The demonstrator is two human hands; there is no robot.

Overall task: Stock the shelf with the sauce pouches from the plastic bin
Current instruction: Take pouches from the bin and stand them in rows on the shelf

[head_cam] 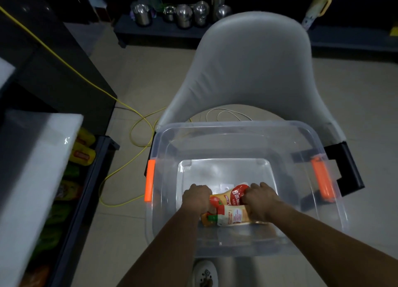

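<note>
A clear plastic bin (237,129) with orange latches sits on a white chair in front of me. On its floor lie two sauce pouches: an upper one with a red label (233,195) and a lower orange one with a green cap (228,219). My left hand (197,197) is closed on the left ends of the pouches. My right hand (259,197) grips their right side. The shelf (86,200) stands at my left, with several green, yellow and orange pouches lined up on its lower level.
A white chair (254,67) carries the bin, with a thin white cord on its seat. A yellow cable (137,127) trails over the tiled floor. A low dark rack with steel pots (183,15) stands at the back. A white shelf board (32,179) overhangs the stocked pouches.
</note>
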